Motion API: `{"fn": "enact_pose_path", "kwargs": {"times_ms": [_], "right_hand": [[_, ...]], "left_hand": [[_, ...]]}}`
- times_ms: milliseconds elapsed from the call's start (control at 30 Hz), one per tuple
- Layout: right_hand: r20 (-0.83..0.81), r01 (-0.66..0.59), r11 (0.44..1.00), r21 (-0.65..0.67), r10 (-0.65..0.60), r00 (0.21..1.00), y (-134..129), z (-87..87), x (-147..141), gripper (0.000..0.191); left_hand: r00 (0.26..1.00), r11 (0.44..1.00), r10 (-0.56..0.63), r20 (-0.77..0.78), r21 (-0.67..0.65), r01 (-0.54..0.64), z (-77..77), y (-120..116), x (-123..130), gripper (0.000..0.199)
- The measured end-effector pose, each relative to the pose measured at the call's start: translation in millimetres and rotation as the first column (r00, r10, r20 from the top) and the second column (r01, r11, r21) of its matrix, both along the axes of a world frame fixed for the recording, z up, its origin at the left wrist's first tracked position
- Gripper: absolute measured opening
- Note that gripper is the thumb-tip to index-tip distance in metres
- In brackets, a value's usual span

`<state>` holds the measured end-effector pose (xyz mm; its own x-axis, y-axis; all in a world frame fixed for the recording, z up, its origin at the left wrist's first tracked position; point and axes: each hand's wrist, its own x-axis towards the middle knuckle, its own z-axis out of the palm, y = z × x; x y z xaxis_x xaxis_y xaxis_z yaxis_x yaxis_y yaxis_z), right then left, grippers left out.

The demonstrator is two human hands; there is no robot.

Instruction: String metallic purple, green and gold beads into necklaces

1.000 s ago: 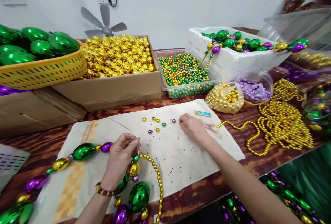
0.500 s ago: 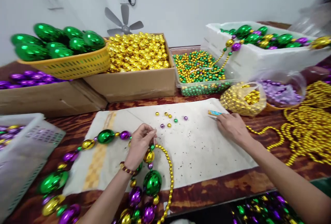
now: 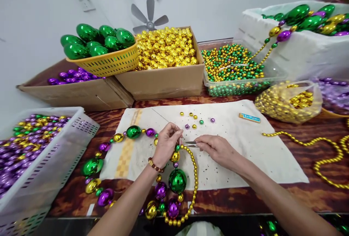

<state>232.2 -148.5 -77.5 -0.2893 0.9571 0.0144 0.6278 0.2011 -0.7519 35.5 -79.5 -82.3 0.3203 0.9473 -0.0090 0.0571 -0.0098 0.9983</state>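
My left hand (image 3: 165,146) is closed, pinching the white string (image 3: 180,139) of a bead necklace (image 3: 177,180) above the cloth. A thin needle-like line (image 3: 160,115) sticks out up and left from its fingers. The necklace has large green, purple and gold beads, plus a strand of small gold beads (image 3: 195,170) looping down on the right. My right hand (image 3: 219,150) is closed around small metal scissors (image 3: 190,144). Their blades point left and lie right at the string, just beside my left fingertips; the handles are hidden in my palm.
Several loose small beads (image 3: 194,126) lie on the white cloth (image 3: 231,170), near a blue-and-orange packet (image 3: 249,117). Behind stand a cardboard box (image 3: 166,81) of gold beads, a yellow basket (image 3: 109,61), a clear tub (image 3: 234,81) and a foam box (image 3: 261,29). A white basket (image 3: 54,170) is left.
My right hand has come from beside the packet to my left hand, bringing the scissors to the string. The packet stays on the cloth. My view has shifted left.
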Motion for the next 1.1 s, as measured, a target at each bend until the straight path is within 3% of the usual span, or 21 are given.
{"fn": "enact_pose_path", "kwargs": {"times_ms": [333, 533, 767, 900, 1100], "right_hand": [[-0.202, -0.094, 0.985, -0.144, 0.064, 0.977, 0, -8.5, -3, 0.02], [-0.155, -0.091, 0.996, -0.025, 0.086, 0.984, 1, -7.5, -3, 0.028], [-0.208, -0.169, 0.985, -0.041, 0.157, 0.966, 9, 0.2, -11, 0.032], [-0.319, -0.211, 0.974, -0.081, 0.175, 0.931, 15, -3.0, -16, 0.029], [-0.532, -0.251, 0.943, -0.218, 0.101, 0.841, 18, -13.3, -17, 0.029]], "left_hand": [[0.999, 0.999, 0.036, 0.036, 0.035, -0.037, -1.5, -4, 0, 0.016], [0.998, 0.994, 0.067, -0.009, 0.087, -0.066, 1.4, -6, -2, 0.014], [0.999, 0.996, 0.051, -0.007, 0.076, -0.05, 6.2, -7, -1, 0.015], [0.998, 0.998, 0.046, 0.032, 0.052, -0.048, 6.2, -8, -1, 0.015], [0.997, 0.999, 0.038, 0.061, 0.015, -0.039, 6.6, -8, -2, 0.017]]}}
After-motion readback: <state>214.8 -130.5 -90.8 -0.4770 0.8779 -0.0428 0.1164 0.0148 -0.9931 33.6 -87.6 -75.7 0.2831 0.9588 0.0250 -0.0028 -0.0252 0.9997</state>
